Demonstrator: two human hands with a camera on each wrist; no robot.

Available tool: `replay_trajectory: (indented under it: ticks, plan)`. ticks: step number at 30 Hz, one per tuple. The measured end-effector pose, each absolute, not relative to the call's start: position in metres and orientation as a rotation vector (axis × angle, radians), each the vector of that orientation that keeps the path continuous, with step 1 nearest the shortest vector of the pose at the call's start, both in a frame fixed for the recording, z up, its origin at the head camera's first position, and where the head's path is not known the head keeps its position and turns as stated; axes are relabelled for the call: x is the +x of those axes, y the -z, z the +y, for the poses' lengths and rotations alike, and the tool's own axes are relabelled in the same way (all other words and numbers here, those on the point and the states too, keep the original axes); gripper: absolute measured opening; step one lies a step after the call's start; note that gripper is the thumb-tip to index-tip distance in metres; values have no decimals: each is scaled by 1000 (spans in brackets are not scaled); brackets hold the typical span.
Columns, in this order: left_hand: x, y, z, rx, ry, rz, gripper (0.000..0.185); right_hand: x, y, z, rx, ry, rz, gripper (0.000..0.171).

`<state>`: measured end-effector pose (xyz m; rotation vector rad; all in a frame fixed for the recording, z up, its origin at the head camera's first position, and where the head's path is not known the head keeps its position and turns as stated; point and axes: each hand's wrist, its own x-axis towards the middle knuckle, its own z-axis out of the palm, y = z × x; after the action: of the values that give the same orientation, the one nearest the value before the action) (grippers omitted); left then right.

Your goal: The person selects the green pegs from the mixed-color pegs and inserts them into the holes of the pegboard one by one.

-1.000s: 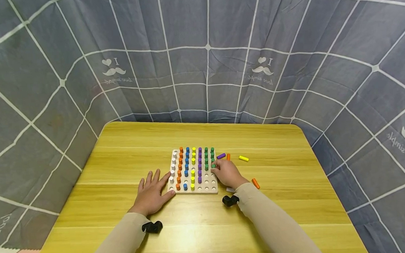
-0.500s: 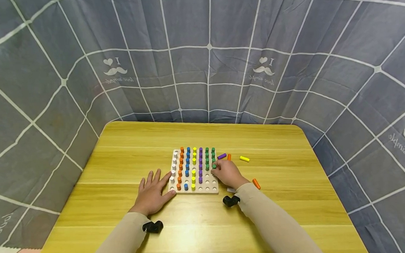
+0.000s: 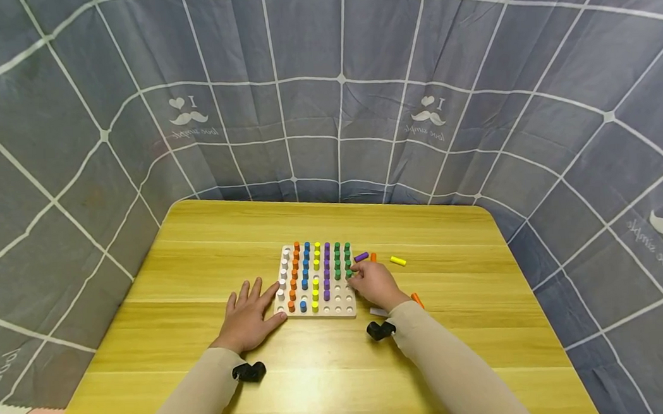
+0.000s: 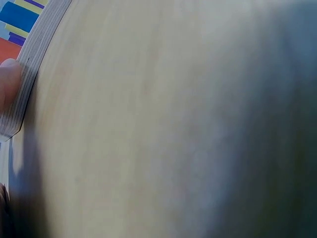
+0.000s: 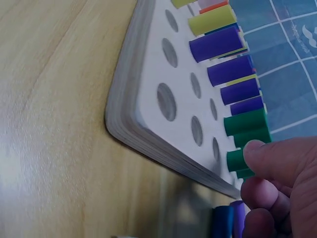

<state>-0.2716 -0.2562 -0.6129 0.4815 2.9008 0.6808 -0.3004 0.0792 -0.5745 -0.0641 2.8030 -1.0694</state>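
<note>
A pale wooden pegboard (image 3: 332, 302) lies on the table, with upright pegs in columns of white, orange, blue, yellow, purple and green. My left hand (image 3: 248, 320) lies spread on the table, its thumb and index finger against the board's left side. In the left wrist view only a fingertip (image 4: 9, 84) shows at the board's edge. At the rightmost column, my right hand (image 3: 377, 283) pinches a green peg (image 5: 237, 160) standing in the board, the thumb over its top end. The other fingers curl below. Bare holes show near the board's front right corner.
Right of the board lie a loose purple peg (image 3: 361, 256), an orange peg (image 3: 373, 256), a yellow peg (image 3: 398, 261) and another orange peg (image 3: 417, 300). A whitish piece (image 3: 378, 312) lies by the right wrist. A blue peg (image 5: 222, 221) shows below the board's edge.
My right hand has shifted very slightly toward me and to the right, staying at the green peg. The left hand keeps its place.
</note>
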Motion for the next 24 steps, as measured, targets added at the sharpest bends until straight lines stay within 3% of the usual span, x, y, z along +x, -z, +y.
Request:
replay_trajectory:
  ticks: [13, 24]
  plan:
    - [-279, 613, -259, 457, -716, 2861, 84, -296, 559, 96, -102, 1073, 2867, 34]
    - [-284, 588, -275, 550, -817, 2767, 70, -301, 568, 148, -80, 729, 3079, 34]
